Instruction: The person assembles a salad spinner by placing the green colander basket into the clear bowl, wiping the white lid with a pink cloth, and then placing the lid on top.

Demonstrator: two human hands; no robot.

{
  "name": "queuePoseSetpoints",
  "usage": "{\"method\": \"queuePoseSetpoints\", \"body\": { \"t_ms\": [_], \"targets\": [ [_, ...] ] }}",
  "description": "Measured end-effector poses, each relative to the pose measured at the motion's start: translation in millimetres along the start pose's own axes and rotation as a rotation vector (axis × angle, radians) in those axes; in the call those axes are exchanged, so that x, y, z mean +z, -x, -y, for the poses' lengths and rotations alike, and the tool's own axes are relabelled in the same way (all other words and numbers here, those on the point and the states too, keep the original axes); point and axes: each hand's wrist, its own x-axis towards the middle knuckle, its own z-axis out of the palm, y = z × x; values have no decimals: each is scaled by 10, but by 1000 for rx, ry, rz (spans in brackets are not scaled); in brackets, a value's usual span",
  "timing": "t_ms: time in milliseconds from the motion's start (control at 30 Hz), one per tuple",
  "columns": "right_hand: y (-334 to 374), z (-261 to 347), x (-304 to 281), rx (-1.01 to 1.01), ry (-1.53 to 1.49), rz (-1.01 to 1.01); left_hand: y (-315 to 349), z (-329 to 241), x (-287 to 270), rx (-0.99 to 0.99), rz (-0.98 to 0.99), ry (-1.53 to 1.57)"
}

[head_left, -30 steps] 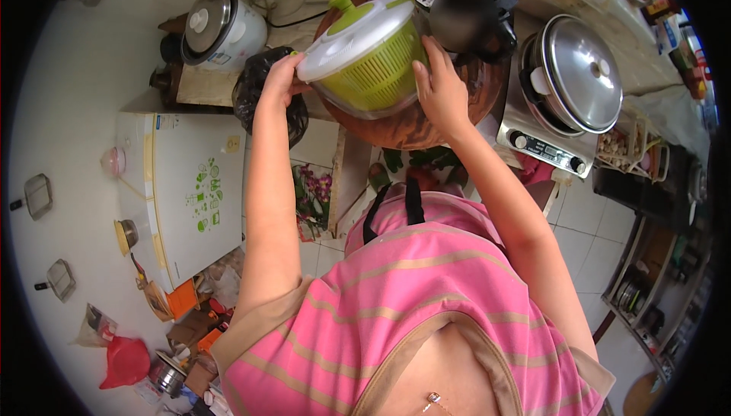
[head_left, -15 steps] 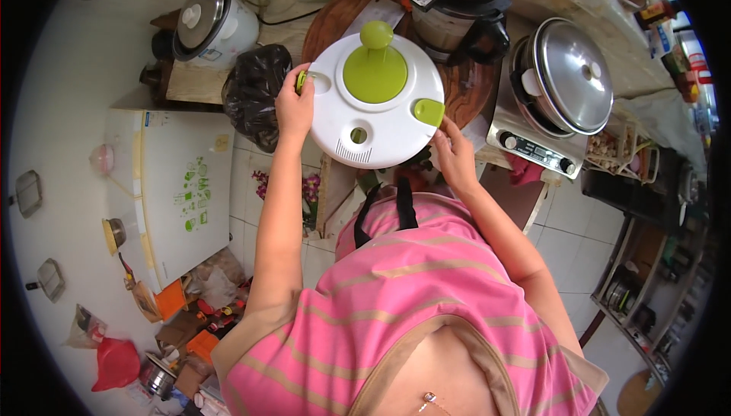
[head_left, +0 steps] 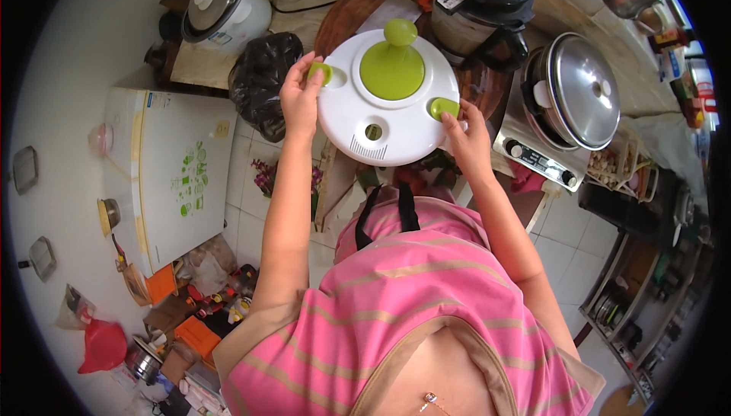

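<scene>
A round white salad spinner [head_left: 350,126] with a green knob handle [head_left: 400,33] on its lid is in front of me, near the edge of the wooden round board. My left hand [head_left: 301,104] grips its left rim, the thumb by the left green clip [head_left: 321,74], which sticks out past the rim. On the right side, my right hand [head_left: 470,145] has its thumb on the other green clip [head_left: 442,107] and its fingers round the rim. The lid hides the bowl below, so I cannot tell whether the spinner rests on anything.
Behind the spinner stands a black-topped blender [head_left: 483,4] on the round wooden board [head_left: 335,24]. A lidded steel pan [head_left: 582,88] sits on a cooktop [head_left: 533,161] at right. A black plastic bag [head_left: 266,81] and a rice cooker [head_left: 228,12] are at left, above a white fridge [head_left: 190,134].
The spinner appears slightly further right in view, as does the background. My right thumb has come up onto the right clip. The left clip now shows its broad face beside my thumb.
</scene>
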Motion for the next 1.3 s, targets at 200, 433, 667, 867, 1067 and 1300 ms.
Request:
{"method": "queuePoseSetpoints", "body": {
  "t_ms": [200,433,667,867,1067,1300],
  "targets": [
    [-16,-94,29,16,-143,8,19,89,-28,119,3,-221],
    [-15,-150,47,14,-146,5,34,230,-30,31,-91,-188],
    [1,-149,57,34,-158,8,-4,211,-35,-70,-108,-171],
    [1,-101,44,62,-200,17,-2,118,-5,-56,-99,-339],
    [-23,-105,32,53,-169,5,183,-144,229,273,-93,-849],
    [110,74,-80,-166,-104,-403,540,-86,333,133,-381,-615]
  ]
}}
